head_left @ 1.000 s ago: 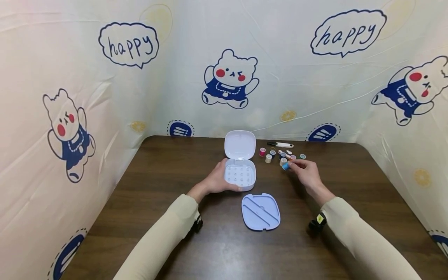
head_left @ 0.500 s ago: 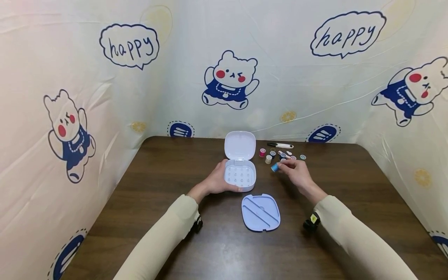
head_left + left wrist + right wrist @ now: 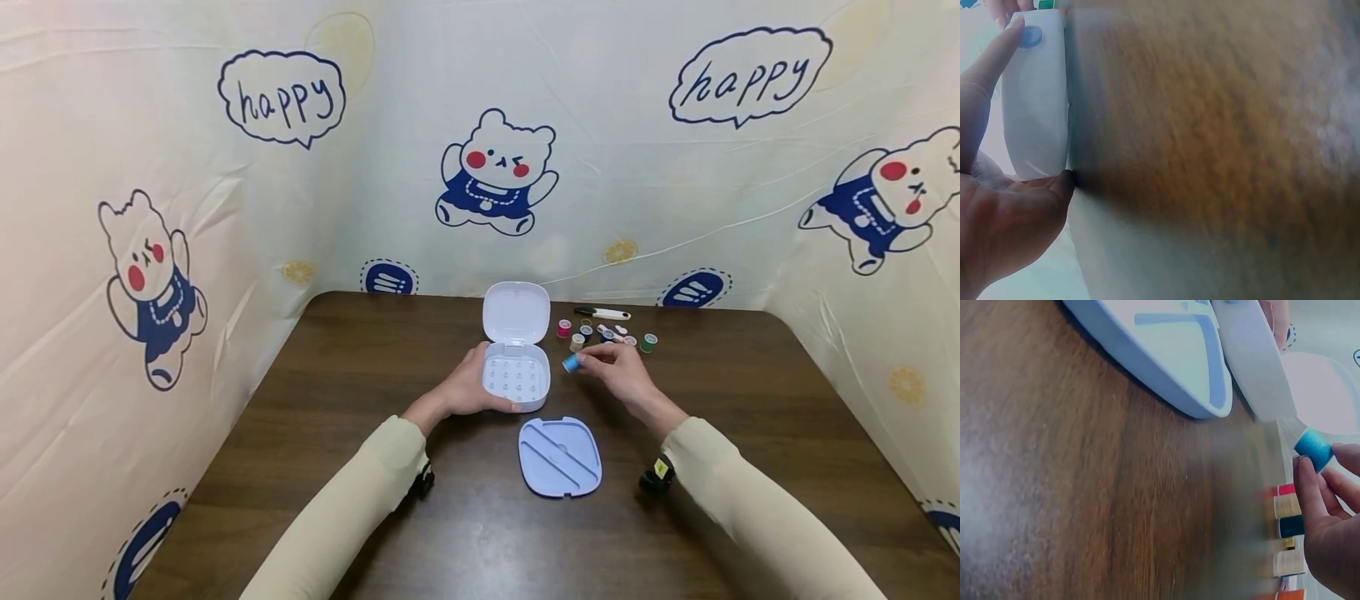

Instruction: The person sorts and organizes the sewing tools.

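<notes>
the right hand [image 3: 626, 375] pinches a tilted blue spool [image 3: 571, 363] between thumb and fingertips; just left of them sits an open pale box [image 3: 531, 406], gripped by the left hand [image 3: 467, 387]. a light pinch and a steadied box seem wisest with the spool aloft.

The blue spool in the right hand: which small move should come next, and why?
Probably the right hand should bring the blue spool left, over the open box: it is pinched just to the box's right, the lid is raised, the left hand grips the box, and its small pegs look bare.
</notes>
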`<state>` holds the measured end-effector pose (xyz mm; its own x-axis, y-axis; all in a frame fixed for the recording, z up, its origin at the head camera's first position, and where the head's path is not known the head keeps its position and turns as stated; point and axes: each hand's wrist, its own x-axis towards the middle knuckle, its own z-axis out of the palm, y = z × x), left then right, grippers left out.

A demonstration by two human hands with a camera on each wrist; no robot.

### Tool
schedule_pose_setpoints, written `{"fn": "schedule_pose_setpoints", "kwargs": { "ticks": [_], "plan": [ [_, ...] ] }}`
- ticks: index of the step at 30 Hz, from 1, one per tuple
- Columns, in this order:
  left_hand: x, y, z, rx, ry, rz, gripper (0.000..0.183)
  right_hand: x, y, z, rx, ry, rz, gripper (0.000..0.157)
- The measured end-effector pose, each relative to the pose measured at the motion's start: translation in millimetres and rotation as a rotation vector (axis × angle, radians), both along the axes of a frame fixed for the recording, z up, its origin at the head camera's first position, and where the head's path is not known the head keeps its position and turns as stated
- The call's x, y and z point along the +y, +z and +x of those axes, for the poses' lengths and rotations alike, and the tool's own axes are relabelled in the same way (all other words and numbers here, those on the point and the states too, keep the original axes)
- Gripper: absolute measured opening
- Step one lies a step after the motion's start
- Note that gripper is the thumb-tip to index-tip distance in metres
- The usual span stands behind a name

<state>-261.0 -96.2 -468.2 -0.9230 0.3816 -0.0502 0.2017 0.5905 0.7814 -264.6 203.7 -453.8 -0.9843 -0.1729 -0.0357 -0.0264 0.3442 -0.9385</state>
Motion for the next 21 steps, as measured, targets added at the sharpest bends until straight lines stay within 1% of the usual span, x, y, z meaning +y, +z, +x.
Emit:
{"fn": "schedule_pose_setpoints", "kwargs": {
  "ticks": [5, 13, 18, 21],
  "plan": [
    [0, -0.7, -0.3, -0.009, 0.002, -0.005, 0.120, -5, -0.6, -1.1, 0.006, 0.017, 0.000, 0.037],
    [0, -1.3, -0.3, -0.014, -0.001, -0.017, 0.120, -12, -4.7, -3.8, 0.002, 0.031, -0.037, 0.030],
    [0, -1.4, -0.8, -0.015, -0.002, -0.019, 0.120, -17, -5.3, -3.2, -0.009, 0.061, -0.050, 0.031],
    [0, -0.7, -0.9, -0.013, -0.005, -0.022, 0.120, -20, -3.4, -1.7, -0.008, 0.064, -0.070, 0.030]
  ]
}}
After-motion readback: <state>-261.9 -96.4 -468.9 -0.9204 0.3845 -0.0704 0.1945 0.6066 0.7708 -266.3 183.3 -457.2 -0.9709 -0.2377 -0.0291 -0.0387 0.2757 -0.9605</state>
